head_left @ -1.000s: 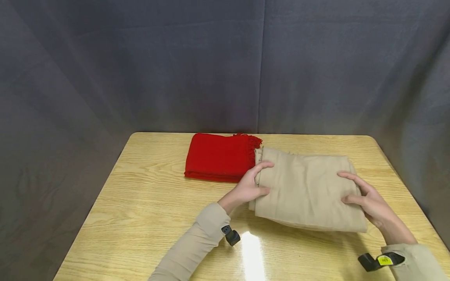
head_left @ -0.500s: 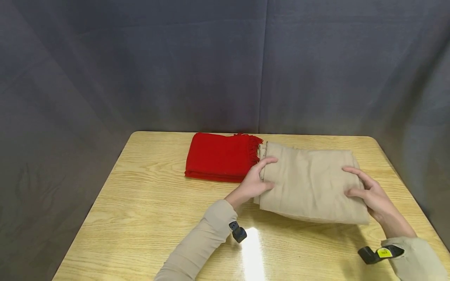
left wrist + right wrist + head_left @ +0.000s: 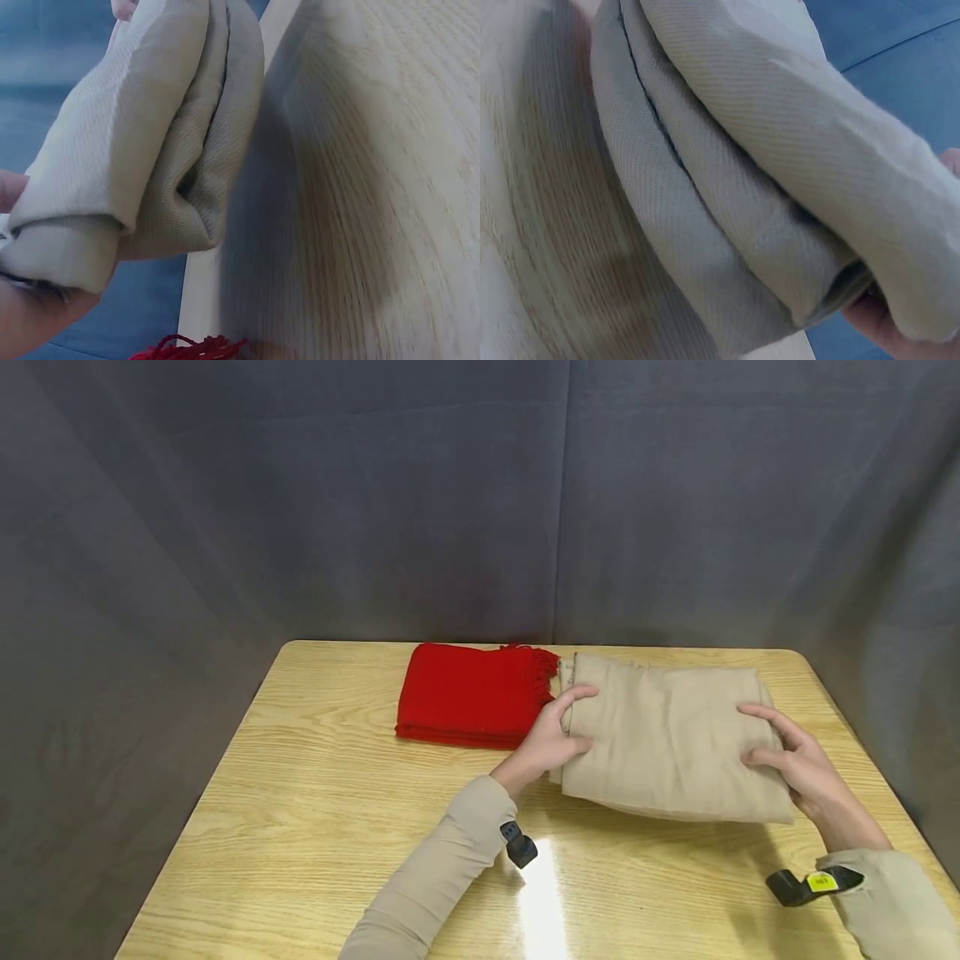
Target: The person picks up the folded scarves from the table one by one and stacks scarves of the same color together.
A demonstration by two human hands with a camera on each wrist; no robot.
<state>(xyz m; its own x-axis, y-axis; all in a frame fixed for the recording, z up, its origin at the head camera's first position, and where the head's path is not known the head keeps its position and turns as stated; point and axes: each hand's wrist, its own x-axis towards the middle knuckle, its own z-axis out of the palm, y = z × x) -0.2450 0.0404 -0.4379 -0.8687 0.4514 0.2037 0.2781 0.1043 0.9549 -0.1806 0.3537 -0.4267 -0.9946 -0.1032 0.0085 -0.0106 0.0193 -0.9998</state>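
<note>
Both hands hold a thick, folded beige scarf (image 3: 667, 735) over the right side of the table. My left hand (image 3: 546, 742) grips its left edge, thumb on top and part of the fingers hidden beneath. On the opposite edge, my right hand (image 3: 806, 770) grips it the same way. In the wrist views, the stacked layers of the beige scarf (image 3: 142, 127) hang above the wood, with a shadow below. A folded red scarf (image 3: 468, 693) lies flat just left of it, its fringe close to the beige fabric.
The pale wooden table (image 3: 315, 810) ends at a rounded back edge. Dark grey curtain (image 3: 420, 510) surrounds the back and sides. A bright light reflection falls on the wood near the front. Red fringe (image 3: 191, 349) shows low in the left wrist view.
Both hands have carried the beige scarf a little away from the body and slightly to the right. The red scarf has stayed put.
</note>
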